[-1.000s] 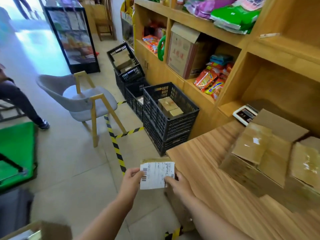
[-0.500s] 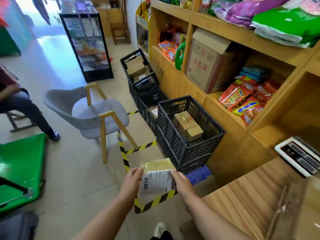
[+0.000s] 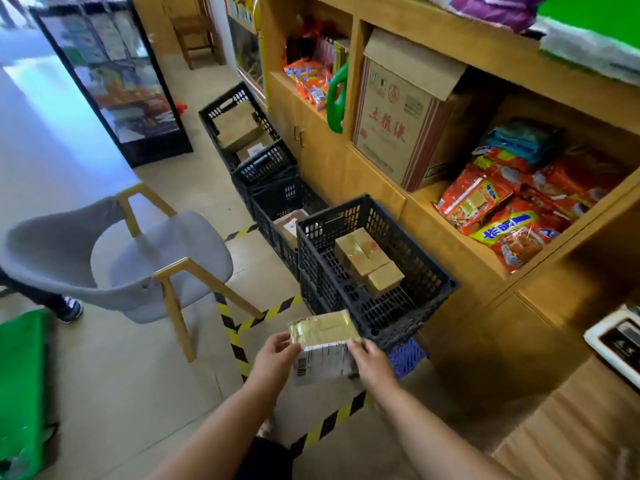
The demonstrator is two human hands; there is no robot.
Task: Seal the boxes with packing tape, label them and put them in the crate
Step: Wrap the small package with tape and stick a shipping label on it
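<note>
A small shop: wooden shelves [image 3: 450,36] of snack packets [image 3: 491,209] and a glass-fronted display fridge [image 3: 114,81].

Two hands [image 3: 275,355] [image 3: 370,362], one labelled box [image 3: 322,332], one grey chair [image 3: 156,244], one large shelf carton [image 3: 398,123]

Cardboard box [image 3: 323,330] glossy with tape, paper label [image 3: 323,363]; black plastic lattice crate [image 3: 377,268]; wood shelves [image 3: 450,74] smooth.

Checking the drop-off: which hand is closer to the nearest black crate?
Right. The right hand is just below the crate's near wall; the left hand holds the box's other side, farther away.
</note>
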